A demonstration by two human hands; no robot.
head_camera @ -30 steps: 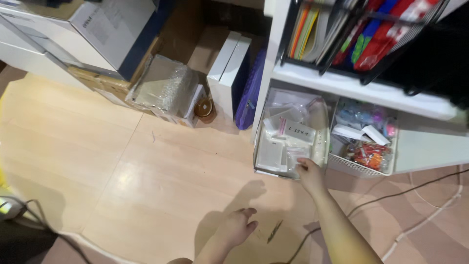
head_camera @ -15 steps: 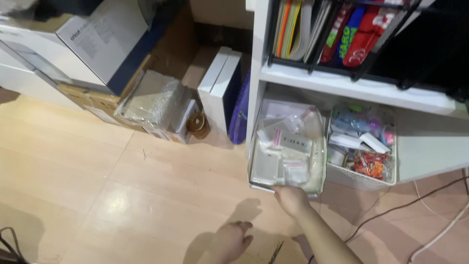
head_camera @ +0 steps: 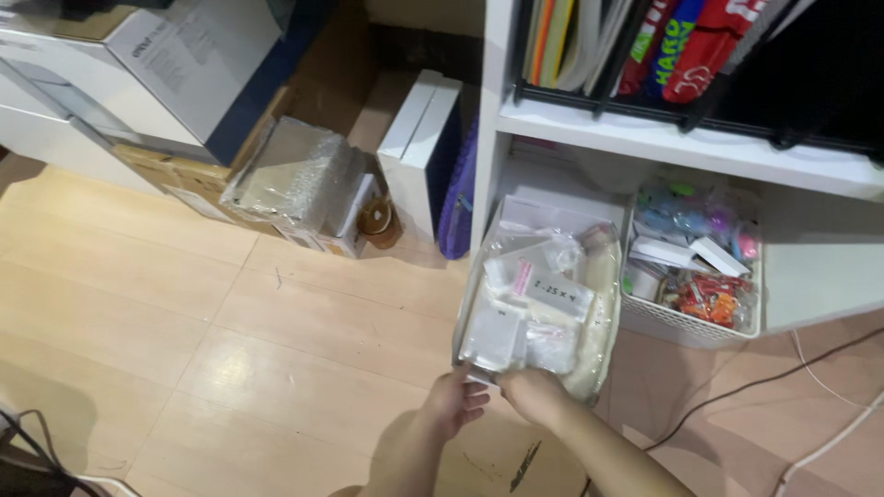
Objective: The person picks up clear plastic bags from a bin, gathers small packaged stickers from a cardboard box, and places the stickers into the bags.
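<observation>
Head view: both hands, left hand (head_camera: 453, 405) and right hand (head_camera: 532, 391), clamp their grip on the clear bin (head_camera: 541, 299) front edge, half out of the white shelf (head_camera: 681, 147) so its packets show.

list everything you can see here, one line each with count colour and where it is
clear bin: 1, see-through, pulled out from the bottom shelf onto the floor, full of small plastic bags
white basket: 1, white, bottom shelf right of the bin, holds colourful small items
shelf unit: 1, white, right side
file rack: 1, black, upper shelf, holding folders and packets
white box: 1, white, upright left of the shelf unit
bubble-wrapped parcel: 1, clear wrap, on the floor by the boxes
tape roll: 1, brown, floor beside the parcel
cables: several, dark and white, floor at right
left hand: 1, at the bin's near edge
right hand: 1, on the bin's near edge
</observation>
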